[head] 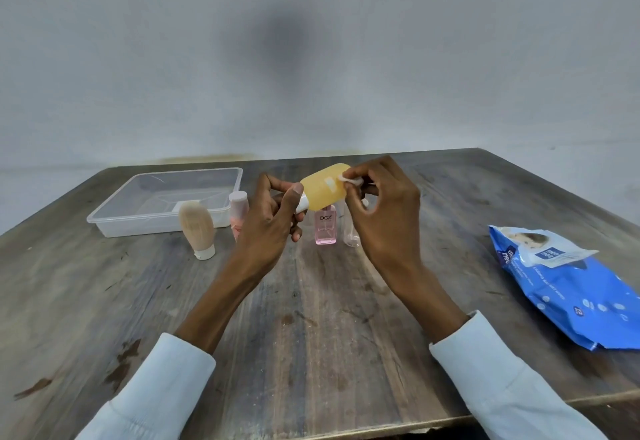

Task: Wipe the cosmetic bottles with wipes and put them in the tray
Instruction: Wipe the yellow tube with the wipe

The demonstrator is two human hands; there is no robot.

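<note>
Wooden table (pixel 311 318) — left fingers (pixel 294 197) grip yellow bottle (pixel 323 191); right fingers (pixel 356 176) pinch wipe (pixel 351 180).

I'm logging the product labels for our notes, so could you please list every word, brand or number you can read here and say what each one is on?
"DGZ": on the pink bottle standing on the table.
"mee mee": on the flap of the blue wipes pack.
Long white line along the wipes pack: too blurred to read reliably.
Yellow bottle, beige tube: no legible text.

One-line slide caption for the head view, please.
Left hand holds a yellow bottle while the right hand wipes it with a wipe.
</note>
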